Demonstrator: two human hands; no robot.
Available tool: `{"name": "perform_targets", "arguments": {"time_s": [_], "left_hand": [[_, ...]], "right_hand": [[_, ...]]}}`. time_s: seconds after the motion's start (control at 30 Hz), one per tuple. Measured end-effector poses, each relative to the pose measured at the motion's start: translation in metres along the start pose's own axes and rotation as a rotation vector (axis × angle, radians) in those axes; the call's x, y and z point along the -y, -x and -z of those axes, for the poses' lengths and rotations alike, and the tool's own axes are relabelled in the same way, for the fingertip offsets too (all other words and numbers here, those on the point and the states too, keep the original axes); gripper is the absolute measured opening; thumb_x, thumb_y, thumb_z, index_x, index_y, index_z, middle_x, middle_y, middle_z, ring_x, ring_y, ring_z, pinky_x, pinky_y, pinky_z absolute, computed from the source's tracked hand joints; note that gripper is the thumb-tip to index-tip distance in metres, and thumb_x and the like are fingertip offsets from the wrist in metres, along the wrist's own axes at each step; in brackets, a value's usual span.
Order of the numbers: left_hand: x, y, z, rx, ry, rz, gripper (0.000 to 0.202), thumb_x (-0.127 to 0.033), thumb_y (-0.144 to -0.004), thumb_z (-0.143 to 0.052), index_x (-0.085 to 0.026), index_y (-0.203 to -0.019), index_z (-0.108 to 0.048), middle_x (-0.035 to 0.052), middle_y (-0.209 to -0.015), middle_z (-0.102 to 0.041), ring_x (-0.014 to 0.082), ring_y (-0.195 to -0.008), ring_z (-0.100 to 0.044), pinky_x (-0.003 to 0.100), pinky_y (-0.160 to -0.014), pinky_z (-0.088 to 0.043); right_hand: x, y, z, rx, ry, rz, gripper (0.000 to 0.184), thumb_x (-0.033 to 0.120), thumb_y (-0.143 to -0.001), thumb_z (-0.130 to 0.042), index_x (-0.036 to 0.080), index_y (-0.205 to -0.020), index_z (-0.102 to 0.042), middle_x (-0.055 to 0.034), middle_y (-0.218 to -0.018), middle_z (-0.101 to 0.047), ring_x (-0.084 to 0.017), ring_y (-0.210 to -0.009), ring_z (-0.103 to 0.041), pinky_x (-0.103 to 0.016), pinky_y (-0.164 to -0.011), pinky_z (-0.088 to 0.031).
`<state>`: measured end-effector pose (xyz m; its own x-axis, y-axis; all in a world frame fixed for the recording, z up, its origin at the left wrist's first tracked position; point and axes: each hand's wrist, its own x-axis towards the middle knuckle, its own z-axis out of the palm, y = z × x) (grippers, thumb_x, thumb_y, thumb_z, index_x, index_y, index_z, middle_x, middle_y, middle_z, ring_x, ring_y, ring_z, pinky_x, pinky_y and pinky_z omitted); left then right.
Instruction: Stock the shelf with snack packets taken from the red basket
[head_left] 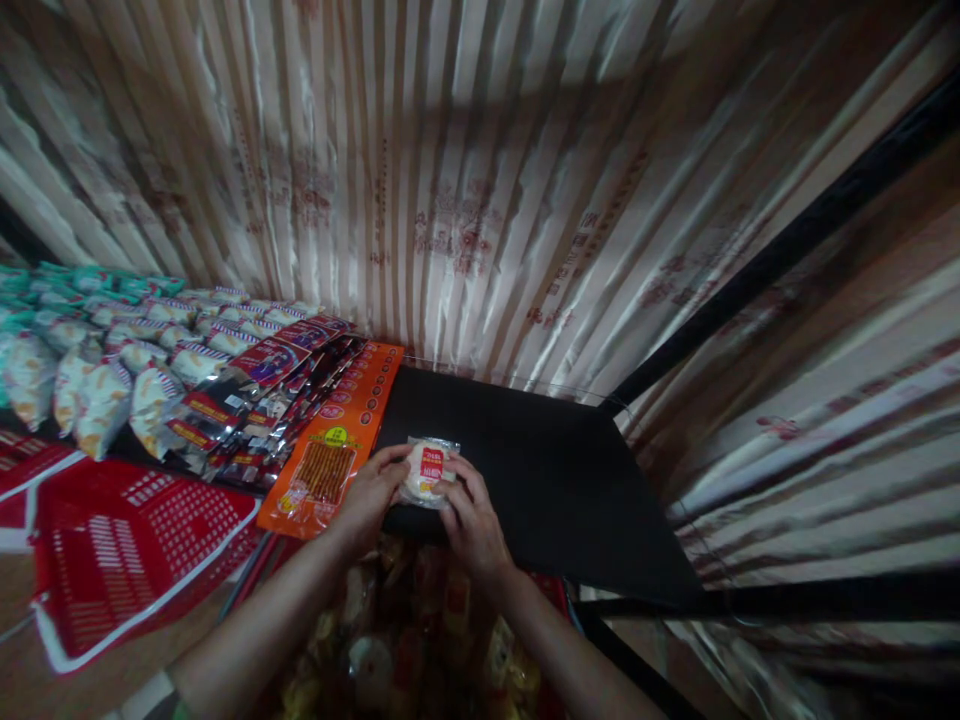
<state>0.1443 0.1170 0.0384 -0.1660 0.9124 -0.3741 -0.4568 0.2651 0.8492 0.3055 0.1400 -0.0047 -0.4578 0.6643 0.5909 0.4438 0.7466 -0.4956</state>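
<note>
Ctr of frame: left hand pinches the left edge of a small clear-plastic pack w/ a round white item & red label; right hand grips its right side, fingers bent. It's at the front edge of a flat black shelf board; can't tell if touching. IMO grip lightly at the rims, keep it level, label up, & ease both hands off together.

Counts, L to R: puffy white snack bags w/ green or striped tops, mid-left: lots, overlapping, approx. 20+. Red plastic basket w/ white rim, lower left: 1 clear, poss. a 2nd. Shiny dark-red/black packs: several, no exact no. Flat orange pack of brown sticks: 1 visible. Round white one: 1 in hand.
</note>
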Motion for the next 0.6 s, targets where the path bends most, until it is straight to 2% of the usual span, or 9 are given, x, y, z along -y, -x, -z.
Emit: {"name": "perform_targets", "arguments": {"time_s": [0.13, 0.23, 0.33, 0.43, 0.6], "left_hand": [[0.004, -0.012, -0.003, -0.036, -0.056, -0.049, 0.037, -0.016, -0.063, -0.063, -0.016, -0.099, -0.054, -0.0021, -0.067, -0.063, 0.0096, -0.056, -0.056, 0.021, -0.056, -0.043], [0.0, -0.021, -0.003, -0.042, -0.121, -0.064, 0.033, -0.01, -0.064, -0.057, -0.015, -0.097, -0.054, -0.0041, -0.064, -0.06, 0.0079, -0.054, -0.053, 0.019, -0.055, -0.041], [-0.008, -0.031, -0.001, 0.039, -0.242, -0.081, 0.031, -0.007, -0.064, -0.052, -0.016, -0.093, -0.056, -0.0043, -0.066, -0.058, 0.0076, -0.056, -0.052, 0.018, -0.054, -0.039], [-0.015, -0.043, 0.002, 0.158, -0.402, -0.073, 0.032, -0.005, -0.064, -0.049, -0.016, -0.093, -0.056, -0.0046, -0.066, -0.055, 0.008, -0.056, -0.051, 0.018, -0.053, -0.038], [-0.024, -0.058, 0.0, 0.279, -0.662, -0.108, 0.053, -0.006, -0.068, -0.046, -0.018, -0.12, -0.049, -0.0066, -0.064, -0.048, 0.0079, -0.054, -0.046, 0.018, -0.05, -0.035]], "right_hand": [[-0.005, -0.006, 0.0, 0.07, 0.056, 0.035, 0.024, 0.012, -0.083, -0.044, 0.02, -0.099, -0.06, -0.0123, -0.128, -0.044, -0.026, -0.127, -0.037, -0.045, -0.099, -0.042], [-0.006, -0.015, 0.005, 0.163, 0.082, 0.055, 0.022, 0.023, -0.08, -0.055, 0.02, -0.102, -0.06, -0.0137, -0.131, -0.043, -0.029, -0.126, -0.037, -0.047, -0.097, -0.044], [-0.008, -0.026, 0.011, 0.242, 0.073, 0.032, 0.024, 0.029, -0.083, -0.055, 0.02, -0.104, -0.059, -0.0128, -0.124, -0.05, -0.026, -0.118, -0.045, -0.044, -0.095, -0.045], [-0.013, -0.039, 0.015, 0.249, 0.076, -0.071, 0.021, 0.023, -0.086, -0.049, 0.02, -0.104, -0.059, -0.0105, -0.118, -0.056, -0.022, -0.11, -0.053, -0.04, -0.094, -0.046], [-0.021, -0.062, 0.016, 0.342, 0.109, -0.175, 0.044, 0.02, -0.079, -0.058, 0.02, -0.123, -0.05, -0.0111, -0.133, -0.047, -0.021, -0.11, -0.055, -0.038, -0.095, -0.047]]}}
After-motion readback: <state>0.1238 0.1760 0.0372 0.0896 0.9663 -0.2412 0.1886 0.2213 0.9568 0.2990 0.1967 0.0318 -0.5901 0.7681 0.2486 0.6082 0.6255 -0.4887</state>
